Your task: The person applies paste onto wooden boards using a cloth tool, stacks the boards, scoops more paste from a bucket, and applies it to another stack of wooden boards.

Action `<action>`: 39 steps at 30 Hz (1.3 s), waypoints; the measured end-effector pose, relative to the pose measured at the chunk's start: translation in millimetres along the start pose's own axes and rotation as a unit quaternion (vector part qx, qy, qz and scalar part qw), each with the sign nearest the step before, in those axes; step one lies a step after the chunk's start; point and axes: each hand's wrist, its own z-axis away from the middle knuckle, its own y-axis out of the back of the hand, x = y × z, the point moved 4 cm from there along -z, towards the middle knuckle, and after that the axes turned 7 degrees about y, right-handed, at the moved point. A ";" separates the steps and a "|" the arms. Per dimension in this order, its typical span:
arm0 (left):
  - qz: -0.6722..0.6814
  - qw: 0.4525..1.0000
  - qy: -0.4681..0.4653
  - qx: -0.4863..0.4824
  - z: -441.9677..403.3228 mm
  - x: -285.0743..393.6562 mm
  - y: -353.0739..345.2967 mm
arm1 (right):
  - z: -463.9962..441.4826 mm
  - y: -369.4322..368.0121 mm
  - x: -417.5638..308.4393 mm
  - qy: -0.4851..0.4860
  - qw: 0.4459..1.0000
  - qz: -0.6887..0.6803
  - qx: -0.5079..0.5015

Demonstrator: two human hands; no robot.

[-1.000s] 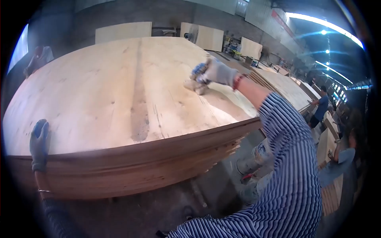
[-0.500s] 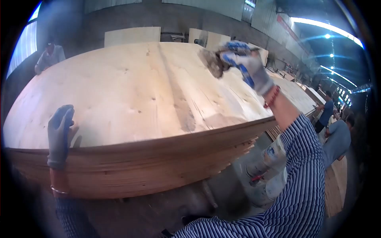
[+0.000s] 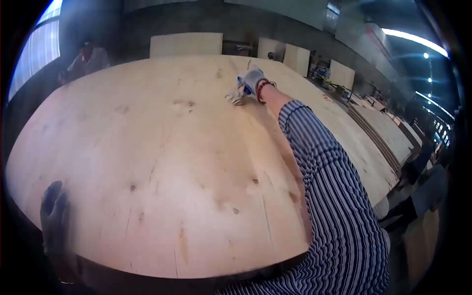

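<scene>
A broad pale wood sheet (image 3: 162, 147) with knots and thin cracks spreads before me on a stack. My right hand (image 3: 253, 81), in a white and blue glove, is near its far right part. Its fingers are closed on a small, crumpled-looking greyish piece (image 3: 236, 96), whose kind I cannot make out. My left hand (image 3: 55, 214), gloved and in shadow, is at the near left edge of the sheet. Its fingers point up and away from me, stretched out, with nothing seen in them.
A person (image 3: 88, 61) leans at the far left edge of the sheet. More pale wood (image 3: 339, 132) extends on the right, beside another stack (image 3: 381, 132). Upright boards (image 3: 187, 45) stand along the back. Another person (image 3: 427, 189) is at the far right.
My view has moved nearer and over the sheet. My right hand has reached farther out and left in view, still holding the greyish piece. My left hand appears lower in view.
</scene>
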 end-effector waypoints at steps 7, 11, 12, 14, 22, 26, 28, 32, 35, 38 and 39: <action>-0.050 0.999 -0.008 0.016 -31.2 9.7 -13.8 | -4.2 48.7 -28.1 0.009 0.944 -0.311 -0.113; -0.060 0.997 -0.057 0.010 81.7 7.1 -2.7 | 180.7 180.7 -53.9 -0.015 0.866 -0.483 -0.130; -0.088 0.993 -0.082 -0.008 58.3 7.0 -15.6 | 188.5 176.9 -57.1 0.006 0.824 -0.550 -0.136; -0.092 0.990 -0.105 -0.033 -8.4 2.8 -41.6 | 190.7 173.9 -69.7 0.013 0.779 -0.611 -0.142; -0.038 0.983 -0.158 -0.090 -53.2 -4.9 -78.4 | 290.3 291.7 -128.5 0.106 0.859 -0.498 -0.055; -0.145 0.967 -0.198 -0.061 -37.5 13.0 -74.2 | 284.9 278.2 -122.6 -0.114 0.752 -0.641 -0.102; -0.182 0.961 -0.202 -0.049 -33.0 17.2 -78.0 | 268.0 244.1 -85.0 -0.228 0.578 -0.783 -0.032; -0.059 0.983 -0.157 -0.071 -33.5 9.6 -74.5 | 215.5 169.3 -43.5 -0.254 0.727 -0.638 -0.030; -0.082 0.978 -0.173 -0.088 -41.4 4.5 -56.0 | 155.5 136.3 -42.7 -0.224 0.797 -0.557 -0.065; -0.009 0.989 -0.128 -0.077 -53.0 -10.2 -49.1 | 134.7 128.6 -43.5 -0.136 0.830 -0.531 -0.106; -0.011 0.989 -0.125 -0.076 -52.7 -10.1 -48.2 | 142.8 146.9 -52.3 -0.120 0.824 -0.537 -0.136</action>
